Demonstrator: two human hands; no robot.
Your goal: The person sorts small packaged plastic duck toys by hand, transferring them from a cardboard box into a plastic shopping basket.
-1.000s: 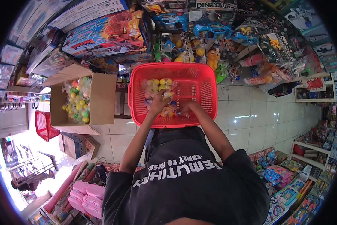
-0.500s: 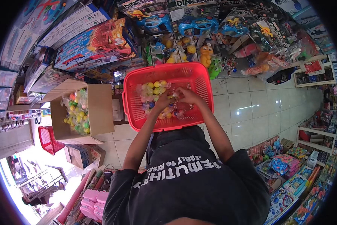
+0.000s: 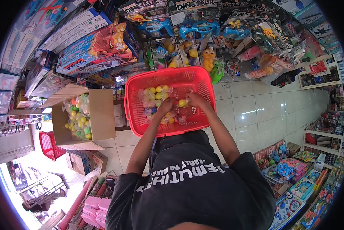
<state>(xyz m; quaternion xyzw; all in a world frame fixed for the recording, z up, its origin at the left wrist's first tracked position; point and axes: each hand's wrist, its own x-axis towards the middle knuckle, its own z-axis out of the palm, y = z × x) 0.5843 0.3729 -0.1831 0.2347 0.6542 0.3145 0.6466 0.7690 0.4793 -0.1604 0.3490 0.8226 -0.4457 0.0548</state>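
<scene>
A wrapped yellow ball (image 3: 182,103) is between my two hands over the red basket (image 3: 212,97). My right hand (image 3: 195,99) pinches the clear wrapper at the ball's right side. My left hand (image 3: 166,105) has its fingers closed at the ball's left side; whether they grip the wrapper is too small to tell. Under and around my left hand, on the basket's left side, lie several wrapped balls (image 3: 158,92), mostly yellow with some pink and blue ones.
Left of the basket stands an open cardboard box (image 3: 103,113) with many wrapped coloured balls. A smaller red basket (image 3: 51,145) is behind it. Boxed and bagged toys (image 3: 197,28) line the far side. Pink items (image 3: 95,211) lie at the lower left, more packaged toys (image 3: 287,168) at the right.
My hands have moved apart, and the yellow ball now shows plainly between them. My left hand has shifted slightly left and my right hand slightly right. The view has shifted a little.
</scene>
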